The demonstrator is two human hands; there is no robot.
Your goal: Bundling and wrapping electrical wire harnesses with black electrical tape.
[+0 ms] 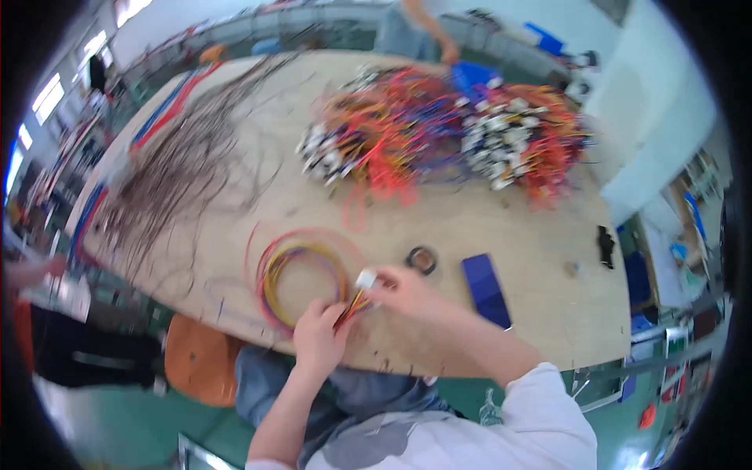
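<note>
My left hand (317,337) is closed around a bundle of red, yellow and dark wires (354,307) near the table's front edge. Just to its right, the fingers of my right hand (403,291) pinch a white plug connector (366,279) at the end of those wires. A loose coil of yellow, red and purple wire (270,286) lies on the table against my left hand and seems to belong to the same bundle. Beyond my right hand sits a roll of dark tape (421,259). Motion blur hides the fine detail at the fingertips.
Large heaps of wire harnesses (384,141) with white connectors cover the table's far side. Thin brown wires (180,164) spread over the left. A dark blue phone (487,290) lies right of my forearm. Across the table stands a person (407,31) near a blue scoop-like object (472,81).
</note>
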